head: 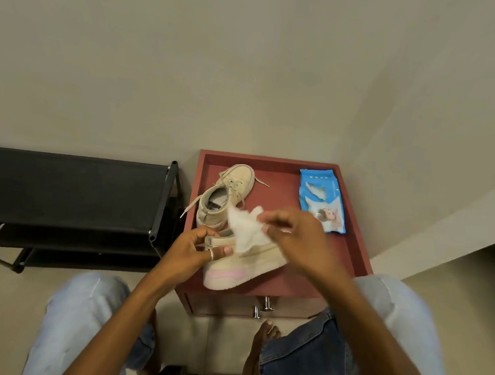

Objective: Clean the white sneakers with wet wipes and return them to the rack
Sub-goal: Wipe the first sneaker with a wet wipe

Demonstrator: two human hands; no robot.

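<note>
On a red cabinet (349, 250): grips sneaker (253, 269) heel with left hand (191, 250), toe pointing right; pinches wipe (245, 230) with right hand (295, 238).

A plain beige wall (247, 58) fills the top. Below it is a pale floor (5, 303). A small red cabinet (270, 158) with two shiny handles (267, 303) stands just beside a black rack (68, 189).

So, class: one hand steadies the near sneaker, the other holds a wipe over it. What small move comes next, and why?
Probably lower the wet wipe onto the side of the near sneaker and begin rubbing. The right hand pinches the wipe over the shoe, and the left hand holds its heel end, so it looks steadied on the red cabinet.
</note>
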